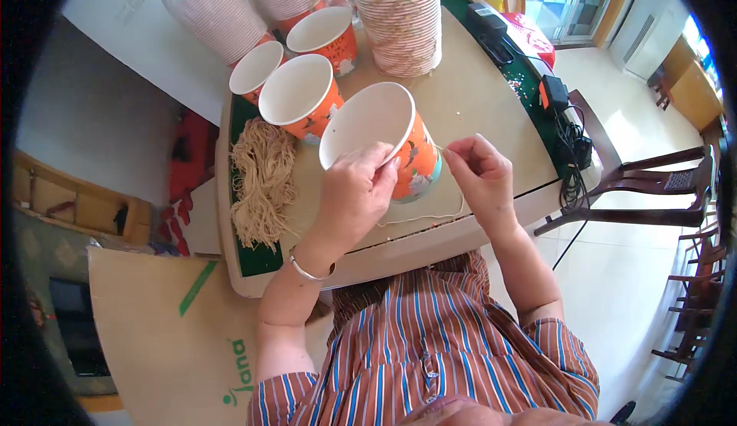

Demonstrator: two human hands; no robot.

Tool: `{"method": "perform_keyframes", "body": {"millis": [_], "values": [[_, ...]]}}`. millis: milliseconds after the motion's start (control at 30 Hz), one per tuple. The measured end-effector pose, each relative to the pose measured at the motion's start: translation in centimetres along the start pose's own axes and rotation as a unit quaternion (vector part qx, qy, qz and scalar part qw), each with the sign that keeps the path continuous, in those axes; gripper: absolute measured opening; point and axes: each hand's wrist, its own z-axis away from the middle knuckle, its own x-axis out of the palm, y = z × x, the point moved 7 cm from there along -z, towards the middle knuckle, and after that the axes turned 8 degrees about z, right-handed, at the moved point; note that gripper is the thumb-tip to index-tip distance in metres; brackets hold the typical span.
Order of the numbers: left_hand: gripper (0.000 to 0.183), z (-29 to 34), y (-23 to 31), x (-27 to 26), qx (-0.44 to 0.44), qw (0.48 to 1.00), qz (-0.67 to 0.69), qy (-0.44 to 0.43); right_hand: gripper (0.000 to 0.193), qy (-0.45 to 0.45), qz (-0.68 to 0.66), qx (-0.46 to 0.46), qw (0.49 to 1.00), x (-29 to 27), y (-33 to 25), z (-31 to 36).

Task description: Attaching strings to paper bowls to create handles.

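Cup [418,153] is tilted over the counter [491,119] near its front edge, mouth toward the person's left; left hand [353,192] fingers pinch its near rim; right hand [482,176] thumb and forefinger pinch string [438,147] just beside the cup's outer side; looks like drawing string at the wall; I'd keep the rim grip light so it doesn't buckle, pull slow and steady, keep slack from snagging; count: 1 cup in hand, 3 standing cups [299,92], 4 stacks [403,23] visible, some cut off, 1 string bundle [263,180].
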Motion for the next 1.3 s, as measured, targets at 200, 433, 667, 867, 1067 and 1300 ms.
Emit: {"method": "perform_keyframes", "body": {"millis": [200,433,667,867,1067,1300], "values": [[0.010,0.5,-0.7,-0.7,-0.021,1.000,0.013,-0.002,0.007,0.007,0.066,-0.059,0.996,1.9,-2.5,-0.3],[0.011,0.9,-1.0,-1.0,-0.030,0.999,0.035,0.011,0.009,0.014,0.118,-0.100,0.988,2.5,-3.7,-0.5],[0.012,1.2,-0.7,-1.2,-0.007,1.000,0.012,0.009,0.008,0.005,0.146,-0.110,0.983,2.8,-4.1,-0.4],[0.014,1.5,-0.4,-1.1,0.002,1.000,0.008,0.026,0.008,0.003,0.146,-0.111,0.983,2.9,-4.4,-0.3],[0.014,1.4,0.3,-0.7,0.023,1.000,0.006,0.008,0.008,0.009,0.139,-0.124,0.983,2.6,-3.9,-0.4],[0.013,1.9,1.9,1.1,0.080,0.995,-0.063,-0.023,0.007,0.007,0.118,-0.085,0.989,2.5,-3.0,0.0]]}}
